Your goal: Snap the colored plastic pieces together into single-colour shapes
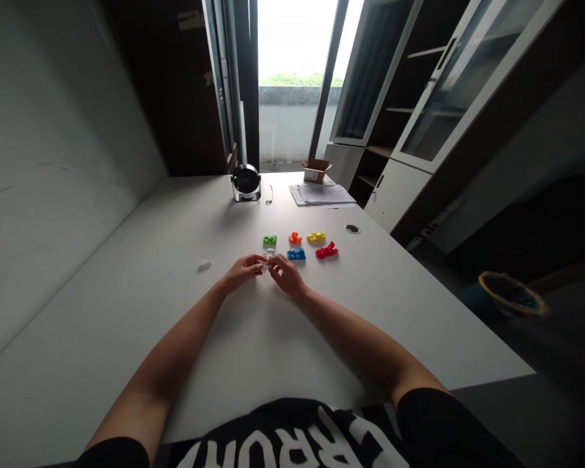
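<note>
Head cam: L hand (245, 271) & R hand (286, 275) grips clamped on white pc (270, 251); R hand slipping right could knock blue pc (296, 254), v. near.

Round black device (246, 179) on stand near far end of white table (127, 273), thin dark loop (269, 202) beside it. Open cardboard box (314, 174) just behind papers (320, 194). Glass-doored cabinet (439, 117), yellow-rimmed bin (482, 302) at right. Bright window (295, 39) beyond.

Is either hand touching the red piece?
No, the left hand and right hand hold the white piece, while the red piece lies apart from them.
</note>
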`<state>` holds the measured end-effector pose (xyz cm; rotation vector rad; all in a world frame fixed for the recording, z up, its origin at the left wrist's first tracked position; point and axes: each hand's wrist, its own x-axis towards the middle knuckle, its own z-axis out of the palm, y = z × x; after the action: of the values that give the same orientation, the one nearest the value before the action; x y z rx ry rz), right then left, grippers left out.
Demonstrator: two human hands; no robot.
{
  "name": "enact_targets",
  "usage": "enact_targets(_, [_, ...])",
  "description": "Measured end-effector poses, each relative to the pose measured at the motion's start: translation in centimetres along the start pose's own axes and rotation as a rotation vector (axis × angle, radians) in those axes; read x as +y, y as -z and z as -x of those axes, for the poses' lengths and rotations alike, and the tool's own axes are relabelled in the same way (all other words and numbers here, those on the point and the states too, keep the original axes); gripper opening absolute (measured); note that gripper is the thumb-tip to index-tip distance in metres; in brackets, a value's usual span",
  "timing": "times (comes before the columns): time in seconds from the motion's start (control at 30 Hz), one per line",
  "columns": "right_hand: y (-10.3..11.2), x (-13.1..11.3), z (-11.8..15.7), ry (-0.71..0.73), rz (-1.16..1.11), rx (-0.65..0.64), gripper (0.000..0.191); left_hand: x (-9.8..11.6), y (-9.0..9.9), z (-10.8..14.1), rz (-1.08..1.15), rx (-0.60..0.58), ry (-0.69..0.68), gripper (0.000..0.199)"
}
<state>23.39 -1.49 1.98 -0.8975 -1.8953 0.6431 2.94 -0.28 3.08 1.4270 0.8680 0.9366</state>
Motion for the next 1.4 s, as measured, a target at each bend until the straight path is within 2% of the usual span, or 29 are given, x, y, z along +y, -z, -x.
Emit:
enact_targets(0.33, [-0.1, 0.5, -0.1, -0.11, -0.045, 0.019, 0.018, -0.2, 0.0, 0.3, 0.025, 0.017, -0.063, 0.045])
enact_targets(0.67, [-0.1, 0.4, -0.2, -0.085, -0.05, 0.027, 0.013, -0.2, 0.1, 0.1, 0.037, 0.033, -0.015, 0.043])
enact_targets(0.93, [-0.3, 0.8, -0.1, -0.064, 0.013, 0.049, 0.011, 0.3, -0.2, 0.3, -0.063, -0.02, -0.018, 0.04])
enact_targets(1.1, [-0.2, 1.0, -0.1, -0.053, 0.102, 0.048, 0.01, 0.2, -0.2, 0.3, -0.101, 0.003, -0.051, 0.034])
enact_targets(1.27, [-0.3, 1.3, -0.2, -0.048, 0.115, 0.023, 0.019, -0.5, 0.1, 0.0, -0.065, 0.079, -0.025, 0.034])
enact_targets(1.4, [-0.5, 1.8, -0.3, -0.06, 0.106, 0.019, 0.01, -0.9, 0.2, -0.1, -0.024, 0.102, -0.035, 0.037])
